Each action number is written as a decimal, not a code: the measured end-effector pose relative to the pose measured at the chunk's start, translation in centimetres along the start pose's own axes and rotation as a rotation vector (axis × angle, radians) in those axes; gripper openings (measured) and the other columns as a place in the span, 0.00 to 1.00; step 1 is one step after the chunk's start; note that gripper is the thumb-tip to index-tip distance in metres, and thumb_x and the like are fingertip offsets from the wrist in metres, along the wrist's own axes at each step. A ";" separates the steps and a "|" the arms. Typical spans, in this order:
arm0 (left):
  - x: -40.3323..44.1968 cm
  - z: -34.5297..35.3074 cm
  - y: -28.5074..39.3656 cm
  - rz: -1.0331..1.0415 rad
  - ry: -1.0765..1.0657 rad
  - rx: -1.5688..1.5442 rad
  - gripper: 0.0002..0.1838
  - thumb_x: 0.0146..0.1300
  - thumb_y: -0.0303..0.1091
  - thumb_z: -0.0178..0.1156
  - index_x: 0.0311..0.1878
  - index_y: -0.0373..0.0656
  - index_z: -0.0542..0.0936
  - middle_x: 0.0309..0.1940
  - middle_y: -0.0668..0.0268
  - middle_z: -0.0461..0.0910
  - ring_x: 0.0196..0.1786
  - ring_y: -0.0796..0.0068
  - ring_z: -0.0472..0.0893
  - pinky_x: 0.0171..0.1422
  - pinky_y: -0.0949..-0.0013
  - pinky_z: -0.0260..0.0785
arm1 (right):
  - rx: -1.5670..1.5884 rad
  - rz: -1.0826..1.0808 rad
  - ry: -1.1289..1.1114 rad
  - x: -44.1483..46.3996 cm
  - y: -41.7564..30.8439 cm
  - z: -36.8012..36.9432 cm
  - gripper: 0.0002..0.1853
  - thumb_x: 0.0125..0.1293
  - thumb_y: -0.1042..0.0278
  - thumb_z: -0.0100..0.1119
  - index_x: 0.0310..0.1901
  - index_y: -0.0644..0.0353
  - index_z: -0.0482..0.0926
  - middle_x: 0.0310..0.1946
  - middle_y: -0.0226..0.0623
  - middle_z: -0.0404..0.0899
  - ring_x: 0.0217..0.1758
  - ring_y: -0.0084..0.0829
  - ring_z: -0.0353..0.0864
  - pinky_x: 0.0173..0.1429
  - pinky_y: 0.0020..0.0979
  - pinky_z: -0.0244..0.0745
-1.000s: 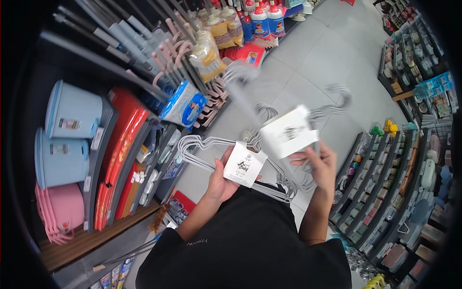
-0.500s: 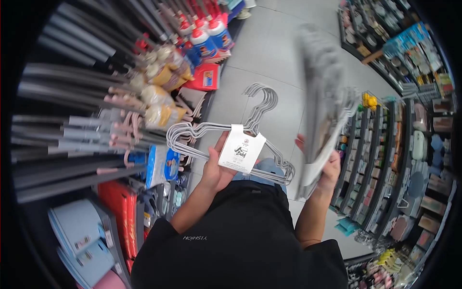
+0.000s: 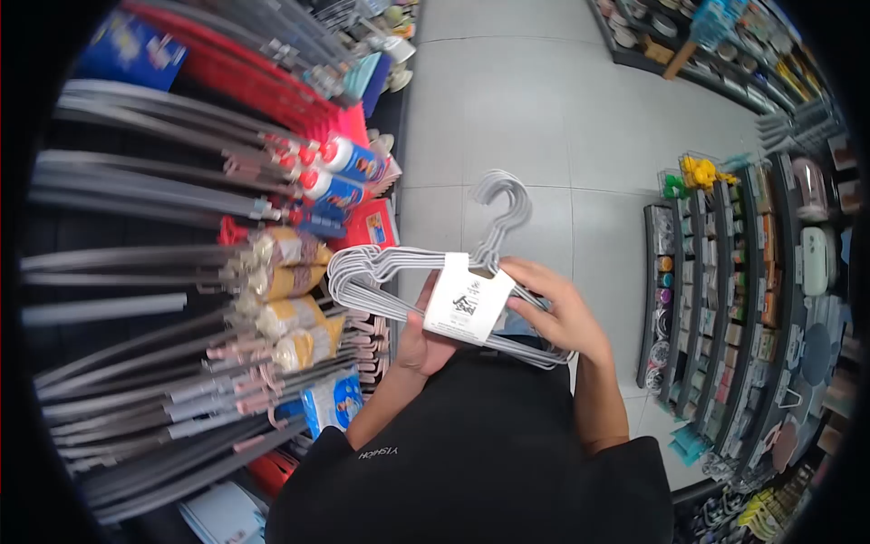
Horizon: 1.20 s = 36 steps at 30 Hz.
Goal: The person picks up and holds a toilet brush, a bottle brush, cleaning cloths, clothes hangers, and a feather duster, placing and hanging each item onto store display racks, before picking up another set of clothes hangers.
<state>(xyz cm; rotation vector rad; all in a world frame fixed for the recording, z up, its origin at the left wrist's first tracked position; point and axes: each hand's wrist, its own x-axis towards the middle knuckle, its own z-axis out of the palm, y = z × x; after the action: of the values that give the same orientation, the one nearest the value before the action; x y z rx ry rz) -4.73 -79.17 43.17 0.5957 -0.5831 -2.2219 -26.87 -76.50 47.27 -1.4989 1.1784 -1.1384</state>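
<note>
A stack of light grey wire hangers [image 3: 399,259] lies in front of my torso, hooks pointing away from me. Round its middle goes a white paper sleeve [image 3: 467,308] with dark printing. My left hand [image 3: 426,346] supports the stack from below on the left, its fingers partly hidden behind the sleeve. On the other side, my right hand [image 3: 564,315] is closed round the hangers just right of the sleeve, thumb on the near face. The layered wires look like more than one pack pressed together, though I cannot tell for certain.
Racks of long grey poles [image 3: 118,195] line the left, with bottles [image 3: 349,160] and yellow bagged goods [image 3: 294,281] hanging at their ends. A grey tiled floor [image 3: 507,100] runs ahead. Shelves of small goods [image 3: 716,299] stand on the right.
The second bundle of hangers, upright in my right hand before, is no longer held apart at the right. My right hand has moved left onto the stack. The view has shifted along the aisle.
</note>
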 end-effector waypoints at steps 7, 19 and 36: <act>11.8 3.7 0.9 0.006 -0.002 -0.157 0.41 0.61 0.49 0.58 0.73 0.49 0.51 0.69 0.61 0.58 0.72 0.58 0.58 0.73 0.50 0.51 | 0.195 0.223 -0.024 7.8 2.4 -9.9 0.30 0.61 0.70 0.61 0.65 0.60 0.63 0.53 0.42 0.76 0.48 0.31 0.78 0.49 0.34 0.74; 28.9 -1.7 8.6 0.066 0.049 -0.185 0.46 0.59 0.52 0.61 0.73 0.42 0.51 0.68 0.59 0.60 0.72 0.61 0.59 0.73 0.55 0.49 | 0.014 0.451 -0.270 26.6 9.8 -14.8 0.22 0.63 0.71 0.57 0.59 0.63 0.71 0.26 0.36 0.79 0.23 0.20 0.75 0.30 0.27 0.73; 59.2 -10.8 35.0 0.047 0.027 0.230 0.35 0.61 0.55 0.58 0.59 0.34 0.69 0.49 0.52 0.77 0.50 0.53 0.79 0.59 0.51 0.69 | -0.198 0.357 -0.161 60.3 11.6 -27.7 0.21 0.57 0.79 0.56 0.54 0.64 0.75 0.45 0.55 0.79 0.49 0.51 0.79 0.51 0.36 0.73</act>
<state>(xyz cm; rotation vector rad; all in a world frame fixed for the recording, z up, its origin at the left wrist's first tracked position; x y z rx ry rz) -15.62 -147.91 40.81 0.7199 -0.8376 -2.1150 -48.28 -140.32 49.00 -1.4222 1.4074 -0.6660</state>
